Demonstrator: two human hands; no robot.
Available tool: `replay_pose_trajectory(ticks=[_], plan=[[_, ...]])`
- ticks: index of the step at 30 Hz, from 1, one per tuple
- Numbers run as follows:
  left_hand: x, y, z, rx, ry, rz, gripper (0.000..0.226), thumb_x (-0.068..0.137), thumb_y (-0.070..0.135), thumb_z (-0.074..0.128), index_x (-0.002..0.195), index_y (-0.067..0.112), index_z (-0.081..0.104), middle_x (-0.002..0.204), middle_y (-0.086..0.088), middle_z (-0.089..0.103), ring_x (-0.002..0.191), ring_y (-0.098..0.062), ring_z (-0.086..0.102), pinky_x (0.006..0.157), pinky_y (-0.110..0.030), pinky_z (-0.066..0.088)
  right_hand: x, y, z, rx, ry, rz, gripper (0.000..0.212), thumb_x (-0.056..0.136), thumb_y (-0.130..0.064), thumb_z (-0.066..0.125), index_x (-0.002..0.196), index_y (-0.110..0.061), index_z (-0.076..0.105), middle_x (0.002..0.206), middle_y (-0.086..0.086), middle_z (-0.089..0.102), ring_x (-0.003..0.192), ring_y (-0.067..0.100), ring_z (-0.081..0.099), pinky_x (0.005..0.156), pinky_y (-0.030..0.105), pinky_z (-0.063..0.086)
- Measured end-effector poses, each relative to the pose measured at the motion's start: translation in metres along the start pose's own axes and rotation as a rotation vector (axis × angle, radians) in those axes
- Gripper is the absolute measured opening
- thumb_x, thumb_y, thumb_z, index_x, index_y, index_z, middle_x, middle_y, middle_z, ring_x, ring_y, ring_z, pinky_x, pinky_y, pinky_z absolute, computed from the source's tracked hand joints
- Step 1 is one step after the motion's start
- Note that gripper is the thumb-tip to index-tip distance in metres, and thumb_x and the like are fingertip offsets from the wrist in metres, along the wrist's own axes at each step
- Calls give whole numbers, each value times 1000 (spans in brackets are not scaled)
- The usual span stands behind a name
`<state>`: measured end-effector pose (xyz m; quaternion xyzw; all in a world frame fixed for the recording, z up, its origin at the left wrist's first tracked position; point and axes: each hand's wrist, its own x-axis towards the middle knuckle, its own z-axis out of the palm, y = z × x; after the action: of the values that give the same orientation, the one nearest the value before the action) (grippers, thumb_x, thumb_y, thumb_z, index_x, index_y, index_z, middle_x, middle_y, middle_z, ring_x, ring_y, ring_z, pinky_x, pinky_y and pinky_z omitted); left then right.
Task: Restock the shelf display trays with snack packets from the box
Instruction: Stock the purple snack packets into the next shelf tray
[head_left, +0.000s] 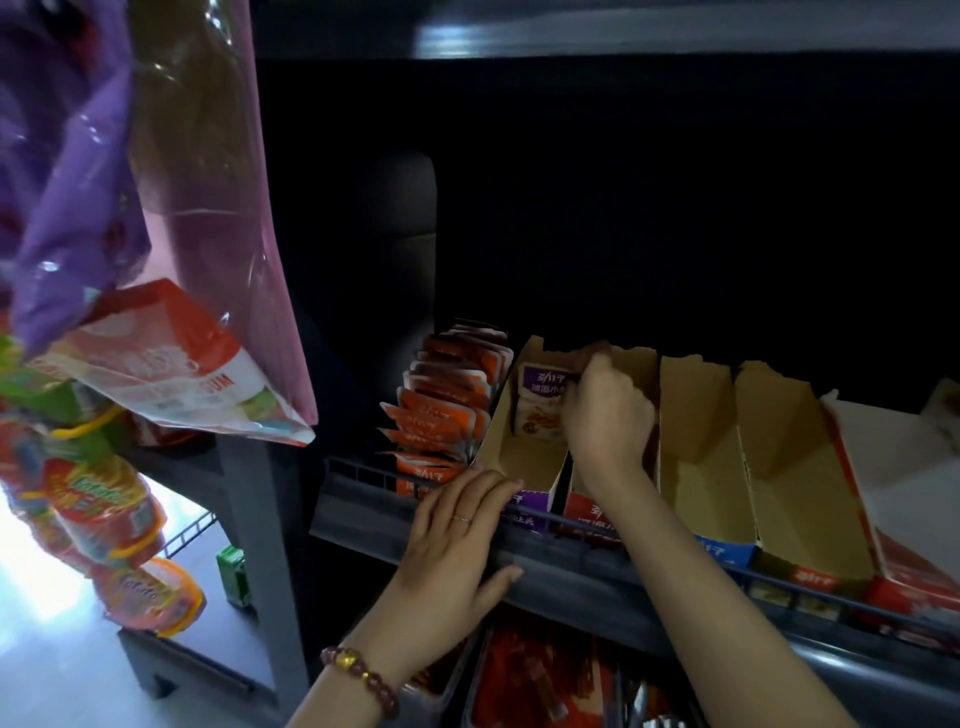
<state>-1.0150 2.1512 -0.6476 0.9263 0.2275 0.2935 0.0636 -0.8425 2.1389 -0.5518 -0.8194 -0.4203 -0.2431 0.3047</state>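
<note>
A row of cardboard display trays stands on a dark shelf. The leftmost tray (415, 480) is packed with orange snack packets (447, 400). Beside it, the purple-fronted tray (498, 452) holds a few purple-and-white packets (540, 405) at its back. My right hand (608, 410) reaches into that tray and pinches the top of a packet there. My left hand (457, 540) rests with straight fingers on the shelf's front rail (571, 525), at the purple tray's front. The red-fronted tray (592, 506), the blue-fronted tray (706, 488) and a further tray (800, 499) show bare cardboard.
Hanging snack bags (156, 364) and a purple plastic wrapper (78, 182) crowd the left. A white-and-red box (914, 478) sits at the shelf's right end. Below the shelf are bins of red packets (530, 675). A green carton (234, 571) stands on a lower left shelf.
</note>
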Motion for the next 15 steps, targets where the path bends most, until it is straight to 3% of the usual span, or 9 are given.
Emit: replay_pose_trajectory(ticks=[4, 6, 8, 13, 15], plan=[[1, 1, -5, -4, -8, 10, 70, 85, 48, 44, 140, 41, 2, 138, 30, 6, 130, 18, -20, 106, -12, -20, -1, 0, 0, 46, -27, -53, 16, 94, -15, 54, 109, -10, 58, 93, 8, 68, 81, 24, 66, 62, 30, 41], [0, 2, -5, 9, -18, 11, 71, 86, 47, 46, 139, 42, 0, 135, 32, 3, 128, 19, -22, 105, -12, -21, -1, -1, -1, 13, -87, -83, 22, 90, -16, 58, 111, -12, 57, 98, 6, 67, 95, 25, 62, 85, 38, 40], [0, 2, -4, 1, 2, 16, 70, 85, 48, 45, 140, 40, 3, 140, 28, 8, 130, 17, -19, 106, -12, -20, -2, -4, -3, -51, -193, -98, 31, 87, -18, 61, 117, -14, 55, 108, 4, 63, 112, 25, 53, 101, 47, 30], [-1, 3, -3, -8, -4, 16, 73, 89, 41, 54, 138, 42, -1, 147, 20, 12, 133, 12, -13, 107, -13, -20, -1, -5, -6, -58, -363, -69, 17, 87, -22, 56, 103, -20, 59, 114, 1, 59, 124, 27, 40, 110, 58, 10], [0, 3, -1, -10, 11, 13, 71, 87, 42, 52, 140, 38, 5, 147, 18, 15, 135, 9, -7, 109, -14, -17, 0, -4, -5, -62, -416, -68, 21, 88, -25, 54, 108, -20, 59, 122, 1, 55, 128, 28, 36, 111, 58, 7]])
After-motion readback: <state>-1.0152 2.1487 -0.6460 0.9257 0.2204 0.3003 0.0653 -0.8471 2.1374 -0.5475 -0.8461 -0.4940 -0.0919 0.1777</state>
